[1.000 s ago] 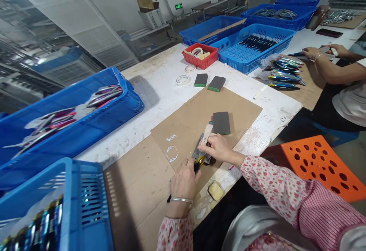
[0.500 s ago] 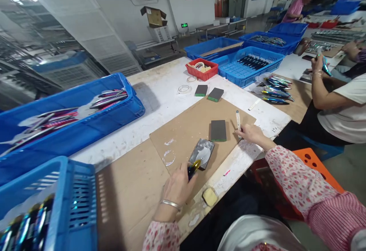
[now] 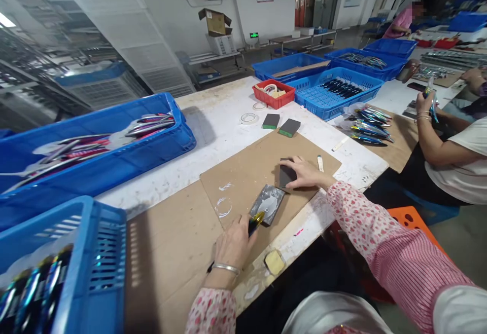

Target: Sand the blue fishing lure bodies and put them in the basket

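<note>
My left hand (image 3: 235,240) is closed round a shiny dark fishing lure (image 3: 256,221) with a gold end. The lure's clear rounded lip (image 3: 267,206) lies over a grey, white-smeared block (image 3: 273,217) on the cardboard sheet (image 3: 243,164). My right hand (image 3: 305,173) has thumb and fingers at opposite edges of a dark sanding block (image 3: 286,174) and partly covers it. To the right of that hand, a small flat white stick (image 3: 320,163) rests on the cardboard.
Two green-based blocks (image 3: 289,127) stand farther back beside a tape roll (image 3: 248,117). A red basket (image 3: 276,96) and blue crates (image 3: 335,88) hold the far side. Blue bins with lures (image 3: 182,126) line the left. A co-worker (image 3: 449,141) sits at right near piled lures (image 3: 367,126).
My right hand has let go of the white stick and moved left onto the dark block. The stick now lies on the cardboard. My left hand keeps the lure in about the same place.
</note>
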